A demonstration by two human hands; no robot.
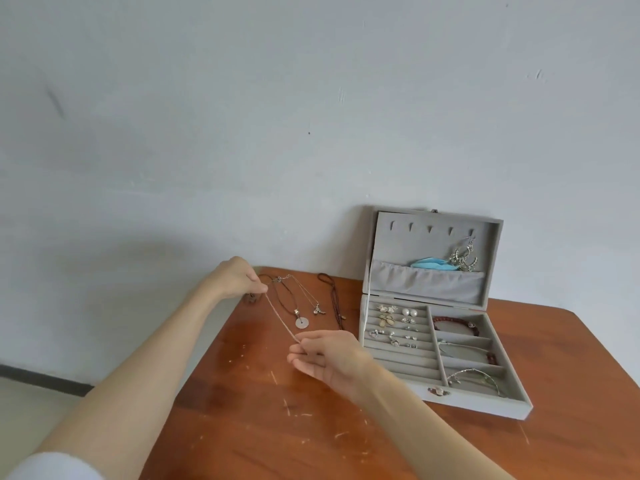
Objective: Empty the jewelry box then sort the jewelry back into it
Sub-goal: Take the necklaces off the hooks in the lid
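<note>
Both hands pinch a thin chain (280, 318) taut above the tabletop (263, 410), left hand (239, 278) far, right hand (325, 358) near (jewelry box (446, 400) open alongside). Risk: it snags the laid-out necklaces (301, 306).

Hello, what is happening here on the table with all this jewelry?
A person is holding a thin chain necklace stretched between the left hand and the right hand, over the wooden table. Three other necklaces lie on the table. The grey jewelry box stands open, holding earrings and bracelets.
</note>
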